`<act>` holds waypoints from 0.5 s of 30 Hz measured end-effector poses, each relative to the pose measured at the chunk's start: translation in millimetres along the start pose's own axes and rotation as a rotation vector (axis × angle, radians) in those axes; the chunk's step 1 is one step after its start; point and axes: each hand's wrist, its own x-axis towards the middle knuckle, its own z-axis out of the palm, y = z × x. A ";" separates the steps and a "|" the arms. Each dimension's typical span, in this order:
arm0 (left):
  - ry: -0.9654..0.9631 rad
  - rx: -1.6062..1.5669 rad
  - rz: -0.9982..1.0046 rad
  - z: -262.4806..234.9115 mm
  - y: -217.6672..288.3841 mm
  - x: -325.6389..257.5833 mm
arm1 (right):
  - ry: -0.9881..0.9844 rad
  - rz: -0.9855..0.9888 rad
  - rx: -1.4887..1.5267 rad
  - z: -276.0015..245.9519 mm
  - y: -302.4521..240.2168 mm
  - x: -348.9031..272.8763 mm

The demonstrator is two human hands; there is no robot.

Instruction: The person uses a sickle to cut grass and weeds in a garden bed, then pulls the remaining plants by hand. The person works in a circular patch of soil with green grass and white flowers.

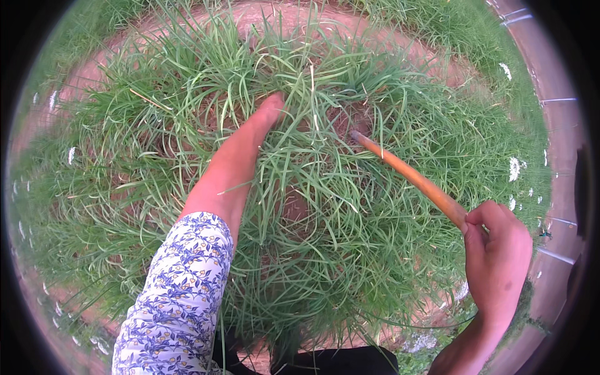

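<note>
My right hand (500, 250), at the right, is closed round the near end of a long orange-brown wooden handle (422, 182). The handle slants away to the left, down to a darker far end (357, 135) by a patch of bare soil among the plants. Whether a tool head is fixed there is hidden by leaves. My left arm reaches forward into the long, thin green leaves (306, 162). Of my left hand (273, 106) only the back shows; its fingers are buried in the foliage, so their grip is hidden.
Reddish-brown soil (350, 24) curves along the far side of the bed. White flowers (514, 169) stand along the right edge, and a paved strip (565, 125) with pale lines runs beyond them. Dark clothing (340, 361) shows at the bottom.
</note>
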 end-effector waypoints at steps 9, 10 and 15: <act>0.041 -0.369 -0.082 -2.8 -22.4 2.9 | 0.006 -0.008 0.057 -2.4 -4.2 3.6; 0.042 -0.441 -0.141 -8.2 -28.2 -2.5 | 0.008 -0.013 0.063 -2.1 -4.6 4.8; 0.021 -0.262 -0.012 -1.3 3.7 -17.7 | 0.003 -0.004 0.005 -4.6 -0.1 1.8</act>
